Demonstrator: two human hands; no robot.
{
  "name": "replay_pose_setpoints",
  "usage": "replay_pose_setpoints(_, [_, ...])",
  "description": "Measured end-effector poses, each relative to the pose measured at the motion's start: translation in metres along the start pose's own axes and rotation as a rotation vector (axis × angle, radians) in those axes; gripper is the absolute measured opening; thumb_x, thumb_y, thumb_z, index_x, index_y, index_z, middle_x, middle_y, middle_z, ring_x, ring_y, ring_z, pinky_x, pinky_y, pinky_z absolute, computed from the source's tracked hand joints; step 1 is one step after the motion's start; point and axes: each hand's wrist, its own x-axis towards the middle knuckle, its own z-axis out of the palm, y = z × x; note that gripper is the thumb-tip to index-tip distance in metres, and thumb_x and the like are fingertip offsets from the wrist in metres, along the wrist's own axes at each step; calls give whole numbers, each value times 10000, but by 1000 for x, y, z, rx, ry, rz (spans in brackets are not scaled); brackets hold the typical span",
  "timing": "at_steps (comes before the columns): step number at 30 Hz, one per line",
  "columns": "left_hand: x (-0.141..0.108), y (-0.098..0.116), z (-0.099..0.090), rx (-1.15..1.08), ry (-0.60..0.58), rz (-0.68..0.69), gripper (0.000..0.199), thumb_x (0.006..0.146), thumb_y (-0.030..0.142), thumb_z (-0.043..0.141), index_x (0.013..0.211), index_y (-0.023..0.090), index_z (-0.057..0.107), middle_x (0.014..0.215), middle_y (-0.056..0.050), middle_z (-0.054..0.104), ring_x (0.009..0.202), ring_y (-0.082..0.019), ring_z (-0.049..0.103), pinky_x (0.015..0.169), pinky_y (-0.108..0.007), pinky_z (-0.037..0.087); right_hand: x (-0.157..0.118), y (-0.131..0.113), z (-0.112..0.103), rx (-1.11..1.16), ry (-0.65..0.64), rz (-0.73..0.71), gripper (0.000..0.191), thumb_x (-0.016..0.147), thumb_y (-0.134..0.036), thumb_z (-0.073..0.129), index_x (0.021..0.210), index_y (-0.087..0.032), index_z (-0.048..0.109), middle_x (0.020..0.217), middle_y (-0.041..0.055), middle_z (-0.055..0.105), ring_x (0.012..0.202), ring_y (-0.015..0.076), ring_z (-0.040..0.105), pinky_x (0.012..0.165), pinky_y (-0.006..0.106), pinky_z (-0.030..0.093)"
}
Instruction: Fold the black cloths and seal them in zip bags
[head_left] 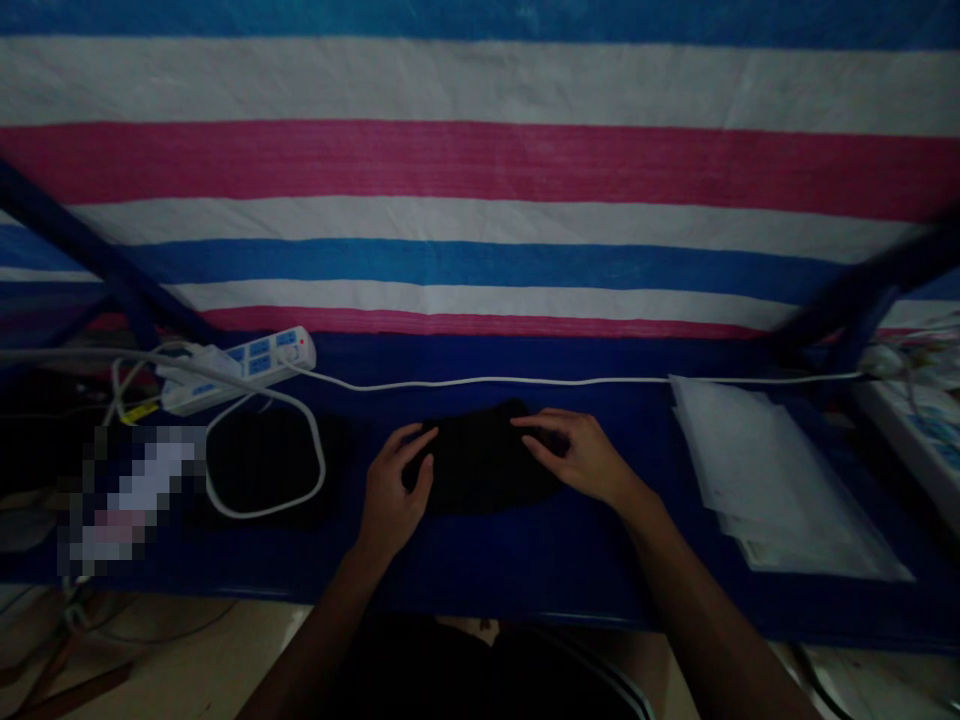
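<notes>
Head view: left hand [394,485], right hand [577,458] touching black cloth [484,460];

A black cloth [484,462] lies flat on the blue tabletop [480,565], its folds too dark to see.

The head camera looks forward and down from just above the person's body; the table [480,570] runs across the lower part of the frame; the left hand [394,480] and right hand [577,455] sit close, just below centre; a striped tarp [480,170] fills the upper half.
</notes>
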Motion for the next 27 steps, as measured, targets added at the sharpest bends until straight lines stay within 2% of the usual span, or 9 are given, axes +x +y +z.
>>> replay_pose_setpoints(5, [1, -1, -1, 10, 32, 38, 319, 964, 227, 550, 1214, 238, 748, 1298, -93, 671, 1095, -231, 700, 1013, -428, 564, 2, -2, 2, -37, 45, -46, 282, 974, -338, 612, 1198, -245, 756, 1119, 96, 764, 1018, 265, 726, 934, 446, 564])
replay_pose_setpoints(9, [1, 0, -1, 24, 55, 45, 294, 948, 179, 536, 1128, 217, 765, 1307, -96, 665, 1006, -211, 714, 961, -415, 583, 2, 1, 7, -95, 67, 4, 292, 977, -365, 621, 1206, -238, 751, 1186, 116, 715, 1085, 292, 702, 995, 501, 553])
replay_pose_setpoints(13, [0, -1, 0, 48, 82, 41, 297, 958, 165, 512, 1107, 211, 764, 1315, -99, 663, 970, -199, 715, 949, -416, 587, 1, 5, 11, -138, 82, -7, 347, 973, -402, 636, 1274, -253, 722, 1272, 128, 655, 1218, 317, 633, 1084, 556, 507])
replay_pose_setpoints(17, [0, -3, 3, 71, 79, 46, 329, 974, 178, 503, 1197, 219, 741, 1351, -105, 650, 1090, -231, 687, 1022, -450, 554, 1, 7, 12, -177, 71, -12, 384, 990, -428, 618, 1305, -229, 709, 1416, 149, 612, 1345, 338, 563, 1147, 596, 456])
replay_pose_setpoints(21, [0, -4, 6, 130, 57, 59, 344, 994, 218, 514, 1279, 236, 706, 1382, -98, 658, 1259, -288, 575, 1106, -524, 482, 1, 6, 14, -191, 29, -36, 450, 1021, -462, 575, 1373, -198, 671, 1570, 153, 523, 1461, 340, 482, 1213, 608, 389])
replay_pose_setpoints(27, [-1, 1, 8, 252, -17, 44, 380, 1055, 306, 478, 1402, 242, 617, 1479, -88, 612, 1344, -298, 492, 1152, -563, 408, 1, 8, 17, -293, 13, -13, 525, 1016, -523, 564, 1382, -163, 670, 1570, 160, 534, 1465, 345, 488, 1230, 602, 377])
